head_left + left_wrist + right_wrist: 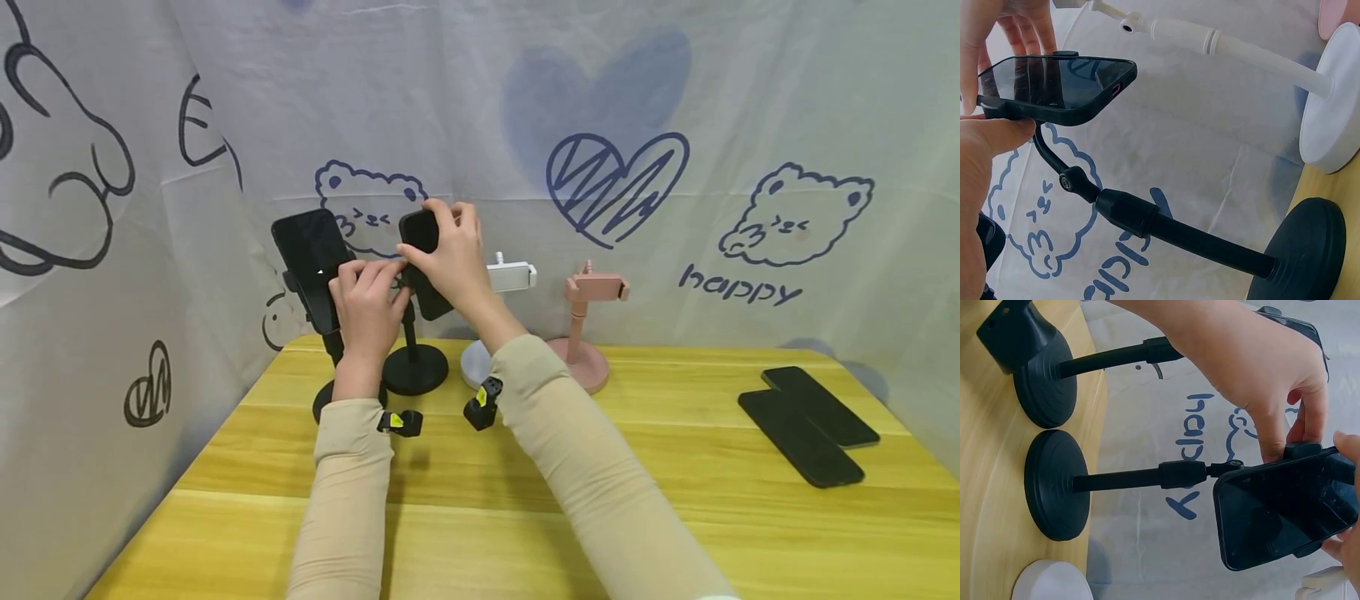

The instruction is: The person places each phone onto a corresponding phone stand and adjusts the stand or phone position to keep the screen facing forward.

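Note:
A black phone (429, 287) sits tilted in the clamp (1302, 450) of a black phone stand (1210, 247). My right hand (459, 254) grips the phone's upper part, thumb and fingers at opposite edges. From the left, my left hand (367, 308) pinches at the clamp, its thumb against the phone's edge in the left wrist view. In the right wrist view, left fingertips meet the clamp's upper jaw. Just left of my hands, another black phone (309, 262) stands in a second black stand (1047, 381).
To the right stand a white phone stand (512, 277) and a pink phone stand (598, 288), both with bare clamps. Two dark phones, a front one (798, 437) and a rear one (825, 404), lie overlapping at the wooden table's right. A white drawn-on cloth (480, 100) hangs behind.

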### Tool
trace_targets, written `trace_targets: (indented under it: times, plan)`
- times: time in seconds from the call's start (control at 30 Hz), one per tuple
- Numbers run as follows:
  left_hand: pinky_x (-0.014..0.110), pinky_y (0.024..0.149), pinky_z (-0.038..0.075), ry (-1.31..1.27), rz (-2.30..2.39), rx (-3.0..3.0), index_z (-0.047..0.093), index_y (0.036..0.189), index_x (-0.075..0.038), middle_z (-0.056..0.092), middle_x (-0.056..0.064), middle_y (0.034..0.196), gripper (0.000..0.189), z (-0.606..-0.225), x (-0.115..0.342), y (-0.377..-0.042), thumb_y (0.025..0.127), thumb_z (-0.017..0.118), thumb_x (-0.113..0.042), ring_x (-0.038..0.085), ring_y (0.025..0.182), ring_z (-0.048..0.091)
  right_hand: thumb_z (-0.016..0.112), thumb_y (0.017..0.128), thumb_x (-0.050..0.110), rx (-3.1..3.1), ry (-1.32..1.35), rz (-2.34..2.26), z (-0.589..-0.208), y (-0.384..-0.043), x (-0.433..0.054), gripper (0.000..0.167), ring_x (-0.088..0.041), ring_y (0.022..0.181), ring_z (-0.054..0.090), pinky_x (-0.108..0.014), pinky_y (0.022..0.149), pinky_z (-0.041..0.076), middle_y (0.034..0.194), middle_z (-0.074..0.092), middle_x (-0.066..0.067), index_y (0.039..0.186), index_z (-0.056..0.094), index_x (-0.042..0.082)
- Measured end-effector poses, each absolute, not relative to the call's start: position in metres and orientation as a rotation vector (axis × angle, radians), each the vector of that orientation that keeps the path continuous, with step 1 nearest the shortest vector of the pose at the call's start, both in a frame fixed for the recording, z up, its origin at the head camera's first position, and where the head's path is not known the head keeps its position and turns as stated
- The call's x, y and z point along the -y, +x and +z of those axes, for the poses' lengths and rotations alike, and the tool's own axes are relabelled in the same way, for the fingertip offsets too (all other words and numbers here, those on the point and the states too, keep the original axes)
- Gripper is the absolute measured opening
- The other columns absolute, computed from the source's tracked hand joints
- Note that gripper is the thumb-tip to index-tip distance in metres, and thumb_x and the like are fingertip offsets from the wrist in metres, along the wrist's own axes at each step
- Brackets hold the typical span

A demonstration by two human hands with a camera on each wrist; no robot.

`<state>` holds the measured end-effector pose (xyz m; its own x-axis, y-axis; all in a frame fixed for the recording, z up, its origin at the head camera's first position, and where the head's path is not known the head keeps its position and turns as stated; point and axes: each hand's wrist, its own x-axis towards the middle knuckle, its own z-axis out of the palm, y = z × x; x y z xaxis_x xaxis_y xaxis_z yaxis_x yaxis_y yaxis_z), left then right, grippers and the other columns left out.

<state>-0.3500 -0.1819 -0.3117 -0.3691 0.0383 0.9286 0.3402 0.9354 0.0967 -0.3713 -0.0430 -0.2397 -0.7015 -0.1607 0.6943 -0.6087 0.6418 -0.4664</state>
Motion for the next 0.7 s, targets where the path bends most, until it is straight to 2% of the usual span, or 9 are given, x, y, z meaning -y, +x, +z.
trace_targets:
  times: [0.7]
  plan:
    - [0.048, 0.08, 0.033, -0.282, -0.347, 1.928, 0.072, 0.114, -0.007, 0.071, 0.011, 0.105, 0.027, -0.3083, 0.1847, -0.3464, 0.089, 0.071, -0.018, 0.03, 0.098, 0.047, 0.071, 0.084, 0.048, 2.256, 0.51, 0.837, -0.2396, -0.3671, 0.0531, 0.068, -0.03, 0.114, 0.047, -0.039, 0.095, 0.047, 0.129, 0.043, -0.017, 0.139, 0.048, 0.015]
